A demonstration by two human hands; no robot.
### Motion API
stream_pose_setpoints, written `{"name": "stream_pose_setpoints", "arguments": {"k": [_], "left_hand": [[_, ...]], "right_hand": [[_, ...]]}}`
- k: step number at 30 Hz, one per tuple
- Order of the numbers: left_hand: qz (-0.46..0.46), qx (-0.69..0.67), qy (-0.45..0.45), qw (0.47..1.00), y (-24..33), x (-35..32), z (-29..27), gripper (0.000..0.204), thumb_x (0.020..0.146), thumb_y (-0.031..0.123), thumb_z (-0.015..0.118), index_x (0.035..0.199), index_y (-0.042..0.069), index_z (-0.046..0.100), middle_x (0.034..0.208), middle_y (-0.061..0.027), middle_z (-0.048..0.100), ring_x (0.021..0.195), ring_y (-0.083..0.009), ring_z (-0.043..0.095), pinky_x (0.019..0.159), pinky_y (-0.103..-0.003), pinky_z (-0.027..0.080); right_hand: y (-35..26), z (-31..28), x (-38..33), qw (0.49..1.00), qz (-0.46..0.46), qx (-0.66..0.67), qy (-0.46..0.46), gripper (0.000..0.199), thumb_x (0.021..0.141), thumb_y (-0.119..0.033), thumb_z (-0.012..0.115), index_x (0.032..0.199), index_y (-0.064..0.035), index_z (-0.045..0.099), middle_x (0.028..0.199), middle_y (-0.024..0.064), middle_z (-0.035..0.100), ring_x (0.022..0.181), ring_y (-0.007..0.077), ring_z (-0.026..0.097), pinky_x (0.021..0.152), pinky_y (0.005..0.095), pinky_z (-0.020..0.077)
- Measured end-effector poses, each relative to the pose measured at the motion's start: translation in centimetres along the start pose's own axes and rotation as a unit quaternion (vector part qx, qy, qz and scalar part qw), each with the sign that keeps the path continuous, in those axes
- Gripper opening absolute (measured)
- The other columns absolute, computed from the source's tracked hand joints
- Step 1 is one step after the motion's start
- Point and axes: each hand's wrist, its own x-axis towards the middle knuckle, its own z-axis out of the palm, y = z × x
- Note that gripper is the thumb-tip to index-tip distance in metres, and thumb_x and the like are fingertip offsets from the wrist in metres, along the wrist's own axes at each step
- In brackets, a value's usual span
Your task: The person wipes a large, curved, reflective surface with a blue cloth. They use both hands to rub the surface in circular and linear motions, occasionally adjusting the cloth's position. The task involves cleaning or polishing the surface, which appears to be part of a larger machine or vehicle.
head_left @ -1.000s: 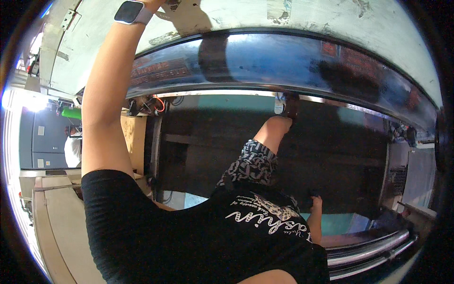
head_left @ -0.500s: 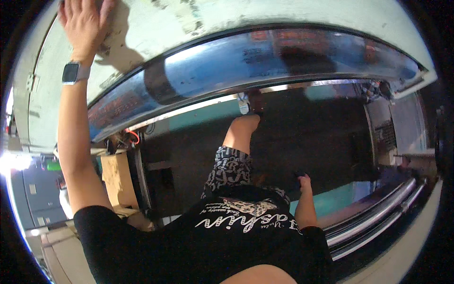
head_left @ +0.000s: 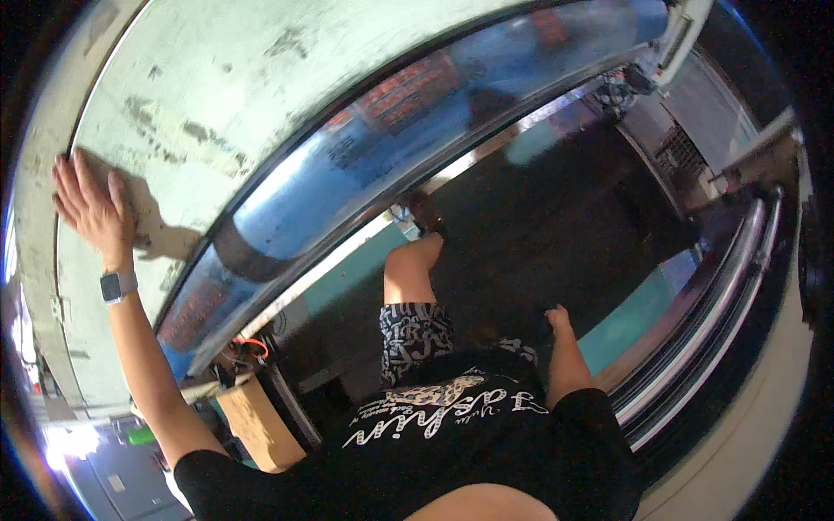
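My left hand [head_left: 97,208], with a watch [head_left: 118,286] on its wrist, lies with fingers spread against a pale, stained machine panel [head_left: 217,95], close to a seam. Just below the panel runs a long blue roller [head_left: 347,165] with reddish and dark patches. My right hand [head_left: 559,321] hangs low at my side over the dark floor [head_left: 521,234]. Its fingers look slightly apart, small in view, and I see nothing held in it. My bent leg [head_left: 413,273] is set forward, the foot close to the roller's lower edge.
Metal rails [head_left: 704,304] run along my right side. A cardboard box [head_left: 261,425] stands at the lower left, near an orange cable [head_left: 254,349]. Wires [head_left: 615,91] bunch at the roller's far right end. Grey cabinets [head_left: 122,478] stand farther left.
The view has turned, so the panel and roller slant more. My left hand appears lower and nearer the panel's seam, still flat on it. The right hand stays low at my side.
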Motion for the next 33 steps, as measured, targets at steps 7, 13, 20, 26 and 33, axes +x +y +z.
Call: {"name": "stream_pose_setpoints", "arguments": {"k": [7,13,20,26,33], "left_hand": [[0.009,0.018,-0.016,1.0,0.6,0.9,-0.9,0.057,0.093,0.038,0.041,0.143,0.015,0.028,0.148,-0.0085,0.026,0.138,-0.0255,0.02,0.111,-0.045,0.011],[-0.017,-0.005,0.0,1.0,1.6,0.7,1.1,0.056,0.094,0.039,0.038,0.142,0.013,0.029,0.147,-0.0103,0.027,0.137,-0.0274,0.02,0.111,-0.045,0.011],[0.004,0.06,-0.033,0.998,0.2,0.9,-1.1,0.056,0.094,0.039,0.036,0.142,0.012,0.027,0.147,-0.0107,0.025,0.137,-0.0264,0.02,0.111,-0.045,0.011],[0.011,0.05,-0.022,0.998,0.7,1.3,-0.4,0.056,0.095,0.039,0.035,0.142,0.01,0.027,0.147,-0.0124,0.025,0.137,-0.0275,0.02,0.111,-0.045,0.011],[0.008,0.044,-0.027,0.999,0.9,1.2,0.0,0.055,0.095,0.036,0.038,0.141,0.009,0.028,0.147,-0.0133,0.024,0.137,-0.0285,0.02,0.111,-0.046,0.012]], "right_hand": [[-1.5,-0.1,-3.2,0.999,0.018,-0.05,-0.014,0.072,0.067,-0.015,0.068,0.131,0.0045,0.04,0.123,0.0225,0.052,0.109,0.0301,0.054,0.088,0.0352,0.0452],[3.3,-2.7,0.1,0.994,0.035,-0.036,0.101,0.076,0.066,-0.017,0.07,0.133,0.0017,0.039,0.126,0.0217,0.051,0.115,0.033,0.051,0.092,0.0364,0.0441],[-5.8,-3.0,-6.0,0.997,0.074,-0.001,-0.009,0.075,0.064,-0.021,0.071,0.13,0.0021,0.044,0.129,0.022,0.048,0.115,0.0342,0.05,0.094,0.0351,0.0429],[-4.0,-1.8,-1.6,0.995,0.074,-0.054,0.04,0.075,0.063,-0.02,0.073,0.13,0.0005,0.045,0.13,0.022,0.047,0.118,0.0322,0.048,0.096,0.035,0.042],[-3.4,-0.2,1.6,0.998,0.028,-0.045,0.035,0.075,0.06,-0.016,0.072,0.128,0.0005,0.046,0.128,0.0218,0.049,0.116,0.032,0.05,0.095,0.0349,0.0429]]}}
